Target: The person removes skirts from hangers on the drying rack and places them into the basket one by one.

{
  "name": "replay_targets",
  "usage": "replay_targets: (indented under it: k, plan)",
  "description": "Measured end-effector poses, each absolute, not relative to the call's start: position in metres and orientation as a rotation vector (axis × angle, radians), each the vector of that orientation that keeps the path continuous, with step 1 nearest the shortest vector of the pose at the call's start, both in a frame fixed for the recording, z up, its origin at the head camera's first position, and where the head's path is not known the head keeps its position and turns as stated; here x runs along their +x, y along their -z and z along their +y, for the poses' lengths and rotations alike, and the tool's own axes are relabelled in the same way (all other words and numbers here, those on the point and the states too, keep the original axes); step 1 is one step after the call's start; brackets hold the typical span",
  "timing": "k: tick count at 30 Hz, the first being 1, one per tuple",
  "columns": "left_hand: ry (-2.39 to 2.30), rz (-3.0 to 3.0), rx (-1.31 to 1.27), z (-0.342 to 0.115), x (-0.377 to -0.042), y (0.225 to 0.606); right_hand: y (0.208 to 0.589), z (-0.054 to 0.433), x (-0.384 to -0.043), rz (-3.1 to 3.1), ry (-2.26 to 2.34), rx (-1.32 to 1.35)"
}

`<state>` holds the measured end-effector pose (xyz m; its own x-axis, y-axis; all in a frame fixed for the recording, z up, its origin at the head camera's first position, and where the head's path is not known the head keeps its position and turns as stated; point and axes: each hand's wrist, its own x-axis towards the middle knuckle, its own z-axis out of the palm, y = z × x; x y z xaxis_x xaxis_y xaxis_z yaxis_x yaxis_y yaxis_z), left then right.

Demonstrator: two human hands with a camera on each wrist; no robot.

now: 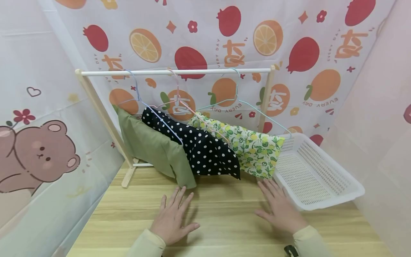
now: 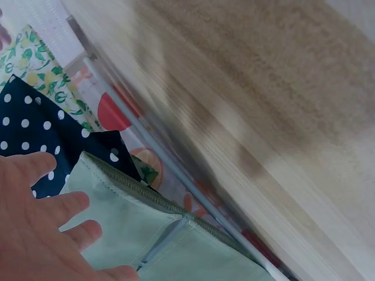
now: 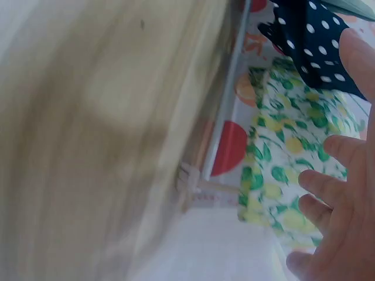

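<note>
- Green cloth [image 1: 151, 146] is hanging from a blue hanger [image 1: 137, 87] toward the left end of a rack, its lower corner drooping close to the table [image 1: 224, 217].
- The left hand [image 1: 173, 217] is reaching forward just in front of that corner, palm down, its fingers spreading apart and gripping nothing; whether a fingertip is touching the cloth, I cannot tell.
- Dotted cloth [image 1: 205, 150], black with white spots, is hanging next along from a pink hanger [image 1: 177, 89], partly covered by the green piece.
- Lemon-print cloth [image 1: 257, 150] is hanging from a mint hanger [image 1: 237, 89] toward the right end, the dotted piece covering part of its left side.
- The right hand [image 1: 280, 208] is pointing its fingertips toward the lemon piece's lower edge, its fingers parting, its thumb standing away, and nothing being pinched; contact with the fabric I cannot tell.
- A white basket [image 1: 303, 175] with perforated sides is sitting just beyond the right hand, beside the lemon piece.
- The rack's white rail [image 1: 205, 71] is running between wooden posts, all three hangers hooking over it.
- A fruit-print backdrop [image 1: 192, 35] is hanging behind.
</note>
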<state>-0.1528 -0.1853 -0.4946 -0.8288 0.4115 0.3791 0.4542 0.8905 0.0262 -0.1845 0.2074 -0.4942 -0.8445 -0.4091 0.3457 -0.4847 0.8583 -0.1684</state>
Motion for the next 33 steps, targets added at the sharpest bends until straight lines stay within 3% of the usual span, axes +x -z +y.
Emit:
replay_targets:
  k: [9,19,33]
  plan:
    - [0.195,-2.698,-0.621,-0.187,-0.15,0.493,0.477,0.24,-0.177,-2.676,-0.448,0.64]
    - [0.24,-2.692,-0.621,-0.189,-0.145,0.493,0.482,0.284,-0.167,-2.709,-0.489,0.525]
    - [0.276,-2.708,-0.661,-0.187,-0.142,0.487,0.468,0.289,-0.161,-2.813,-0.421,0.528]
